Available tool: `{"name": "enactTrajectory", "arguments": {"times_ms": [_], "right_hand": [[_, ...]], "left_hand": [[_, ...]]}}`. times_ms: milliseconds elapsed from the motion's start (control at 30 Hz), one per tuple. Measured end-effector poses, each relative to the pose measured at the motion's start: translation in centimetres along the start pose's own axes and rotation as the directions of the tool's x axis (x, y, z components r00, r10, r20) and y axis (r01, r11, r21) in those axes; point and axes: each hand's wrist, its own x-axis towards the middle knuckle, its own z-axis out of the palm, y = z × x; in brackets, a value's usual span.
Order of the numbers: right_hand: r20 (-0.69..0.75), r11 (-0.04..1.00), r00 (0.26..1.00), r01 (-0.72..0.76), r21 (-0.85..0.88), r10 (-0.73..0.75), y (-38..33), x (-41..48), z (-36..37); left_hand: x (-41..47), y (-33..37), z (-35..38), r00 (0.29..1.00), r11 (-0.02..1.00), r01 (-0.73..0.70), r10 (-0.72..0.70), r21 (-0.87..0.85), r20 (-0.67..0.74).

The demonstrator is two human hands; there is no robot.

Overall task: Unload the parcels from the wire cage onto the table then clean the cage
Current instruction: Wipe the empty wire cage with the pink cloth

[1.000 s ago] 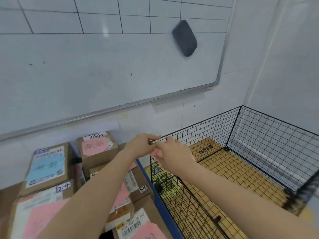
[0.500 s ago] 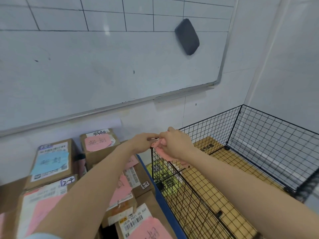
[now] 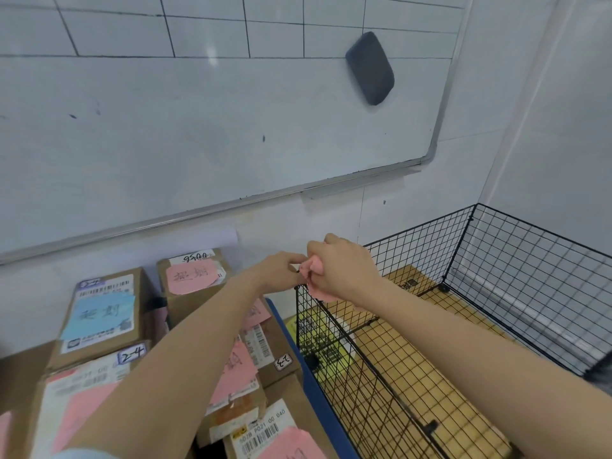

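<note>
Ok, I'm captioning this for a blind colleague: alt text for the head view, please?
A person's right hand grips a pink cloth at the top corner of a black wire cage, the left hand touching beside it. Labelled cardboard parcels sit to the left, below a whiteboard.

We see black grid-mesh wire cage (image 3: 530,276), brown parcels (image 3: 188,309) with pink and light-blue notes (image 3: 190,276), pink cloth (image 3: 314,268), white whiteboard (image 3: 198,127) with black ruled lines, dark grey eraser (image 3: 371,72), blue tabletop (image 3: 319,409) edge.
</note>
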Motion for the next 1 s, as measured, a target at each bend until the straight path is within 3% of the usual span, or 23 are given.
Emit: {"name": "enactTrajectory", "arguments": {"times_ms": [133, 267, 333, 600, 1000], "right_hand": [[-0.042, 1.000, 0.999, 0.006, 0.006, -0.005, 0.4, -2.2, -1.5], [0.103, 1.000, 0.994, 0.029, 0.005, -0.030, 0.0, -4.9, -0.7], [0.109, 0.999, 0.993, 0.045, 0.008, -0.046, -0.4, -5.5, 0.0], [0.199, 0.996, 0.977, 0.089, -0.024, -0.082, 0.3, -8.4, -1.3], [0.305, 0.975, 0.941, 0.187, -0.120, -0.143, 0.5, -15.3, -5.1]], "left_hand": [[-0.6, 0.8, 0.7, 0.997, 0.999, -0.044, 0.046, 0.030, -0.060], [-0.8, 1.2, 1.3, 0.992, 0.996, -0.060, 0.066, 0.058, -0.108], [-0.8, 1.2, 1.9, 0.991, 0.993, -0.064, 0.074, 0.095, -0.107], [-2.0, 1.2, 3.8, 0.999, 0.973, 0.034, -0.026, 0.229, -0.038], [-1.7, 1.6, 5.1, 0.990, 0.909, 0.134, -0.104, 0.396, -0.098]]}}
